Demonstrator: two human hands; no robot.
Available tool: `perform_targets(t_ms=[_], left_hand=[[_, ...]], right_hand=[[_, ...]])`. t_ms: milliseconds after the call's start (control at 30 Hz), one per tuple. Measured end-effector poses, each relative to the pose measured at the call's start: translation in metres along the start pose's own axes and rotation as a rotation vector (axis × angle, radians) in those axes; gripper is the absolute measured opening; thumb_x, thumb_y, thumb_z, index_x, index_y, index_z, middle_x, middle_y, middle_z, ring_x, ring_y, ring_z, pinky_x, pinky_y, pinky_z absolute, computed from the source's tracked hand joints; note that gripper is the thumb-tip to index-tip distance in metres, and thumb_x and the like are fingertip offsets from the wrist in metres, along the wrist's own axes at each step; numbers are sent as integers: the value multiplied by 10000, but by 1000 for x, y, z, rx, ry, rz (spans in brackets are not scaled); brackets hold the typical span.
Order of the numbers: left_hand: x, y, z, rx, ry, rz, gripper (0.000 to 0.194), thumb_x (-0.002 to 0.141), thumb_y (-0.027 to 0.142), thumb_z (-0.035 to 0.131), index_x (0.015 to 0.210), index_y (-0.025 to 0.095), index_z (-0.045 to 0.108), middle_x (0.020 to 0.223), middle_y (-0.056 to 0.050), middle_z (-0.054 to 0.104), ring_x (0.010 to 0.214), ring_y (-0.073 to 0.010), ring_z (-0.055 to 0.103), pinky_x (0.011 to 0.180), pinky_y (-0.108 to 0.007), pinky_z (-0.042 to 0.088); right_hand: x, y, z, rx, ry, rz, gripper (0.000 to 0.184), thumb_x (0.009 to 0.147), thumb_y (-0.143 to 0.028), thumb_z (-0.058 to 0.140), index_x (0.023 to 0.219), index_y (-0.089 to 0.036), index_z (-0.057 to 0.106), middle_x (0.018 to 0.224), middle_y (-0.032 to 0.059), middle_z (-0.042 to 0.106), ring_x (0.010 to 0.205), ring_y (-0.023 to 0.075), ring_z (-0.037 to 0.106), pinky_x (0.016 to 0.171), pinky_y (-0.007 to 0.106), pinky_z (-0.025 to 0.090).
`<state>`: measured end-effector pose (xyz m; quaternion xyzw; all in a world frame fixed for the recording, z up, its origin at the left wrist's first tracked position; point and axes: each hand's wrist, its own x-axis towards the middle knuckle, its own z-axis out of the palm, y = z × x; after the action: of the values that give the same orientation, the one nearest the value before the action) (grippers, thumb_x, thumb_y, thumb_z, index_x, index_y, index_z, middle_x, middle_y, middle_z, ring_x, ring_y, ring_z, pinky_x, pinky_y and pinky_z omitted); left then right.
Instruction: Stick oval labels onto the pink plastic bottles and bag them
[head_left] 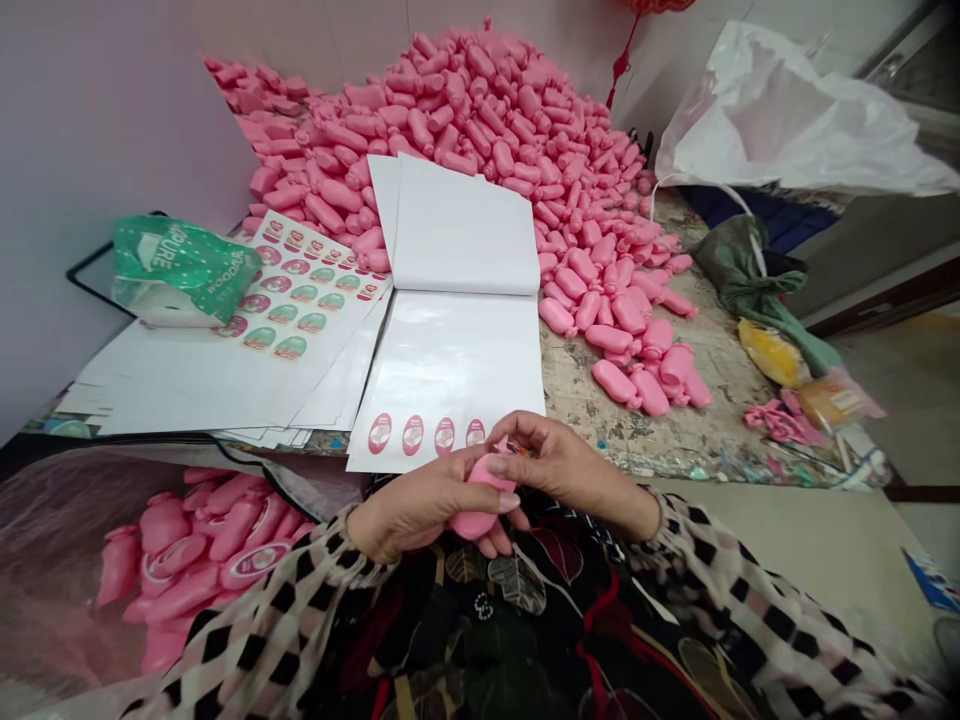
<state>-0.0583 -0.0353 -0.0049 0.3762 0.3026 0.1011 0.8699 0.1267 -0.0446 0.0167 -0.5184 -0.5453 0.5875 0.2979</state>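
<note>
A small pink plastic bottle [474,523] is held over my lap, tilted, with its neck end up. My left hand [431,495] wraps round its body, thumb across the front. At the neck end, my right hand [559,462] closes its thumb and fingers on the bottle; the fingertips partly hide that end. Just beyond my hands lies a white label sheet [457,365], with a row of oval pink stickers [412,435] along its near edge. Part of that row is covered by my right hand.
A large heap of pink bottles [480,110] fills the back of the worn table [600,430]. Printed sticker sheets [300,285] and a green plastic pack [180,265] lie left. A lined bag [45,540] holds labelled bottles at lower left. A white sack [787,120] stands back right.
</note>
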Motion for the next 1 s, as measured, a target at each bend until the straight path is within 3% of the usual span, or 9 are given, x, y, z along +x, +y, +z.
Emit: perform_targets(t_ms=[100,200,267,367,533,667,833,1000], left_hand=[[1,0,2,207,262,139,327,755,295,658,1057,209,566,776,-38,647,605,-145,579,581,-264,432],[3,5,-1,691,590,430,77,791,286,623,838,225,621,746,-7,606,685,-160,521,626,-262,352],[7,8,-4,986,700,552,127,836,297,571,739,221,599,729,-11,588,692,-172,483,612,-273,284],[18,12,-10,1231,752,555,174,880,321,508,747,223,562,728,-16,578,639,-172,444,571,-291,202],[33,17,-18,1459,767,328,101,880,326,490,858,234,527,830,-9,620,645,-175,496,529,-290,171],[36,17,-22,1560,774,264,131,881,358,479,948,248,502,939,-2,652,724,-198,562,511,-288,184],[36,14,-23,1598,772,281,160,901,379,445,969,242,489,963,-11,660,748,-208,589,510,-294,201],[35,14,-23,1612,764,301,187,905,376,441,1008,232,500,975,-23,662,765,-221,604,520,-303,240]], right_hand=[[1,12,-12,-302,177,-84,337,905,-489,429,1038,-235,608,894,22,626,858,167,575,770,314,442],[1,30,-24,-691,378,-118,307,929,-422,411,970,-228,645,966,46,629,920,195,573,813,335,417],[-1,40,-25,-848,400,-121,265,927,-383,430,979,-233,643,963,41,626,904,193,580,785,317,413],[0,47,-19,-963,425,-125,251,936,-366,418,972,-234,629,946,32,614,850,175,585,707,286,398],[5,45,-15,-1093,426,-137,242,937,-373,426,940,-243,630,928,26,599,790,155,573,621,270,341],[9,41,-21,-1157,354,-165,226,931,-352,445,909,-232,635,895,26,592,779,149,566,580,268,300],[9,40,-29,-1077,270,-190,181,912,-335,486,907,-235,637,906,9,604,800,145,576,594,260,314],[7,50,-21,-910,336,-145,150,891,-328,519,868,-233,633,871,0,611,778,143,572,629,260,350]])
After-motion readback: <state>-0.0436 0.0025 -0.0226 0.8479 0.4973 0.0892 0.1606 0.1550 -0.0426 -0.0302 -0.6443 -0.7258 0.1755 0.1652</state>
